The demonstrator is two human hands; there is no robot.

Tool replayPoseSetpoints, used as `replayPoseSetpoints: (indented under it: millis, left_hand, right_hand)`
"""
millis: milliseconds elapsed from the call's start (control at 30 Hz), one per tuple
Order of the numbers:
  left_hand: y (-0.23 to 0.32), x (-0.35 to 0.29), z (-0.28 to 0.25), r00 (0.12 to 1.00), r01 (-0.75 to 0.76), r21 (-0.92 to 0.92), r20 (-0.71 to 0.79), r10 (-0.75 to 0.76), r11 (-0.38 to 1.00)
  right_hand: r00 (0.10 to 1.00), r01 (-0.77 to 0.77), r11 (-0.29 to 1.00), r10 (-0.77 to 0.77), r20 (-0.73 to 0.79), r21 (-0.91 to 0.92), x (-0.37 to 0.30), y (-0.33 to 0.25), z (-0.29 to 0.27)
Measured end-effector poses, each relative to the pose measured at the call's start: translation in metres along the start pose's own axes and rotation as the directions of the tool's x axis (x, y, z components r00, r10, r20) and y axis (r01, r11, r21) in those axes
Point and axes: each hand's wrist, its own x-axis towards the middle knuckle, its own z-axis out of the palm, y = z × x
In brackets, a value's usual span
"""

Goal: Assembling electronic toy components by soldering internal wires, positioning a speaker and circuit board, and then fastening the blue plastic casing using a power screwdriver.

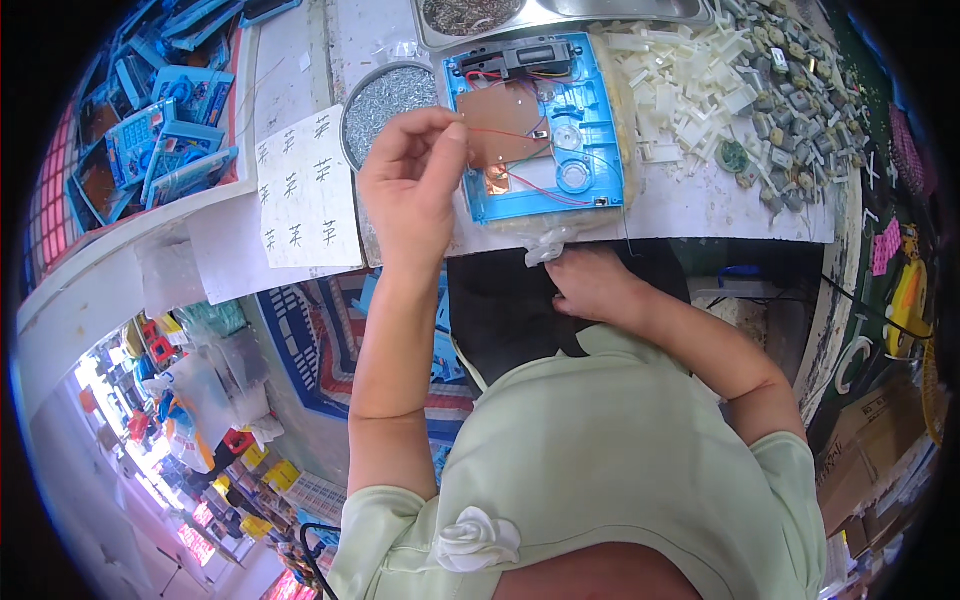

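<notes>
Pale green top (pixel 620 450) with a white fabric flower (pixel 477 540) lies nearest the camera, at the bottom of the frame. Grip, left hand (pixel 410 190): thumb and index fingertips meet and appear to pinch the end of a red wire (pixel 503 131). Grip, right hand (pixel 600 285): fingers curl below the tabletop (pixel 720 215) edge, near crumpled clear plastic (pixel 546 246); whether they hold anything cannot be told.

Blue housing (pixel 601 100) rests on the tabletop at upper centre, hollow side up, with a brown board (pixel 495 105) inside. Its long axis runs roughly up and down the frame, leaning slightly; the end bearing the black module (pixel 520 60) points to the top.

Handling (judged): the housing is light, stiff and somewhat slick; hold it by the side walls. The wire is soft and its joints are fragile; grasp near the free end and avoid tugging.

Outward, a round tin of screws (pixel 390 108) stands left and white plastic parts (pixel 690 85) lie right.
</notes>
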Motion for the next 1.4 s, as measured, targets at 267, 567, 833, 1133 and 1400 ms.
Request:
replayPoseSetpoints:
  millis: [267,567,833,1133,1400]
  left_hand:
    - [-0.012,-0.009,-0.016,0.971,-0.054,-0.008,0.233,0.055,0.998]
    - [-0.012,-0.009,0.005,0.79,-0.613,0.689,0.532,0.304,0.388]
    - [-0.011,0.006,-0.004,0.842,-0.538,0.7,0.428,0.327,0.469]
    - [-0.002,-0.001,-0.009,0.892,-0.395,0.489,0.405,0.198,0.778]
    - [-0.004,-0.001,0.003,0.8,-0.595,0.702,0.563,0.206,0.391]
  right_hand:
    - [1.0,-0.005,1.0,0.005,-0.019,0.02,0.002,0.002,0.0]
    - [0.997,0.029,1.0,-0.029,-0.07,0.003,0.0,0.002,0.001]
    - [0.998,0.02,0.999,-0.019,-0.06,0.028,0.001,0.002,0.003]
    - [0.995,0.053,0.999,-0.052,-0.088,0.009,0.002,0.007,0.007]
    - [0.994,0.054,0.998,-0.052,-0.1,0.02,0.003,0.005,0.004]
